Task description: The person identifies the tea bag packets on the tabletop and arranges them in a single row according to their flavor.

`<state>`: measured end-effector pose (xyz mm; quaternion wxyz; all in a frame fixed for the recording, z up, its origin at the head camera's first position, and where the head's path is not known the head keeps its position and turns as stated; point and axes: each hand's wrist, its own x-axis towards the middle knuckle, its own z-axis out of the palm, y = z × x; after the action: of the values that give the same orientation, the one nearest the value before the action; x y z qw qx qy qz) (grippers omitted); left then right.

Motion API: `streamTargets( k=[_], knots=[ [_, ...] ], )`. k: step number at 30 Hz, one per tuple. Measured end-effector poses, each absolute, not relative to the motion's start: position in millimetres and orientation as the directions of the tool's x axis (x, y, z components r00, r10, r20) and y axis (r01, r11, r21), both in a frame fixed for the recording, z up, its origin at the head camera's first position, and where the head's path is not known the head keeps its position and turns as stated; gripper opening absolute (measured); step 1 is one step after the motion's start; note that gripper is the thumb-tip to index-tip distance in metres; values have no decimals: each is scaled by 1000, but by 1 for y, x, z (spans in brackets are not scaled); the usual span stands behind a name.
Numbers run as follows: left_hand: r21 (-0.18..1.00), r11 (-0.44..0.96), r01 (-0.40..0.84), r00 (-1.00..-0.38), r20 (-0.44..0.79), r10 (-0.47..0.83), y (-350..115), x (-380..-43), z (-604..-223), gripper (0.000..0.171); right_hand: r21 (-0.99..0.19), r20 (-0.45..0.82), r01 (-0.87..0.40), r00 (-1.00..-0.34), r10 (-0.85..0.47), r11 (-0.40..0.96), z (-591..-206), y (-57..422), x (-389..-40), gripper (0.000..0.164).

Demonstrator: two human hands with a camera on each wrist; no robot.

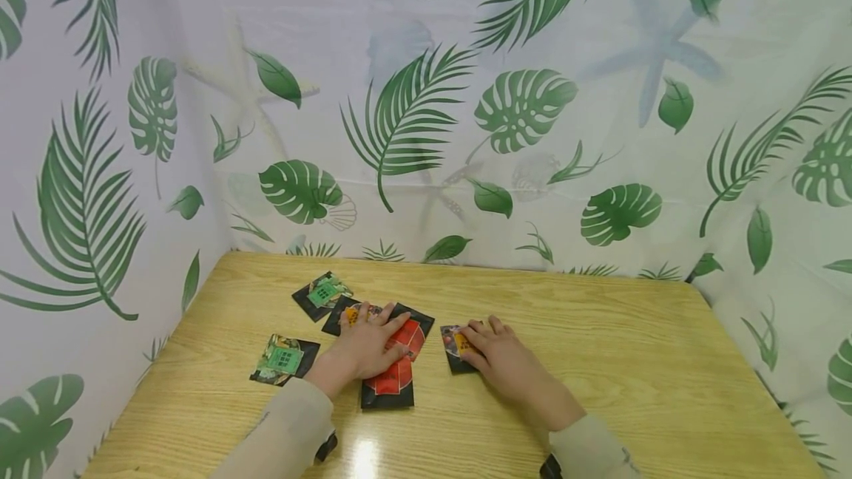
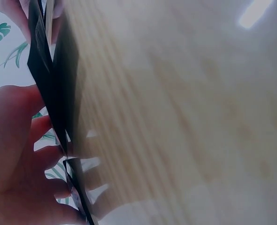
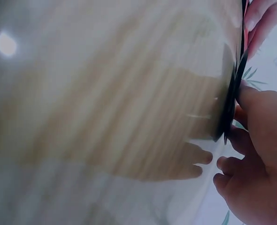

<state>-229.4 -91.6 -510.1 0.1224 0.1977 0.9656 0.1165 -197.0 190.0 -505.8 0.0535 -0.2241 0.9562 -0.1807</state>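
On the wooden table, my left hand (image 1: pixel 362 347) rests with spread fingers over a cluster of black packets. Among these are an orange-labelled packet (image 1: pixel 335 322) under the fingertips, a red-labelled packet (image 1: pixel 416 335) beside the thumb and another red-labelled packet (image 1: pixel 389 383) below the palm. Farther right, my right hand (image 1: pixel 511 364) lies over a small orange-labelled packet (image 1: pixel 454 346), its fingers on top and its thumb at the edge. From the right wrist view, the thumb and nearest fingers of that hand touch the dark packet (image 3: pixel 231 105), while the outer fingers extend past it.
Two green-labelled packets lie on the left: one packet (image 1: pixel 324 294) toward the back, the other packet (image 1: pixel 285 359) beside the left wrist. The wooden table (image 1: pixel 639 375) extends to the right. A leaf-printed cloth (image 1: pixel 426 124) hangs behind and along both sides.
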Motion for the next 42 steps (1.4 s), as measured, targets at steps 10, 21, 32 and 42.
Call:
streamTargets(
  k=[10,21,32,42],
  knots=[
    [304,885,351,-890,-186,417,-93,-228,-511,65,-267,13,-397,-913,-408,878,-511,206,-217,54],
    [277,900,337,-894,-206,398,-93,-229,-509,65,-258,13,-330,-941,-338,908,-516,231,-241,54],
    [301,888,348,-889,-195,415,-93,-228,-510,63,-256,6,-305,-950,-314,918,-524,251,-259,53],
    [278,898,342,-893,-203,403,-90,-227,-507,65,-294,-22,-292,-950,-312,910,-519,261,-270,53]
  ],
)
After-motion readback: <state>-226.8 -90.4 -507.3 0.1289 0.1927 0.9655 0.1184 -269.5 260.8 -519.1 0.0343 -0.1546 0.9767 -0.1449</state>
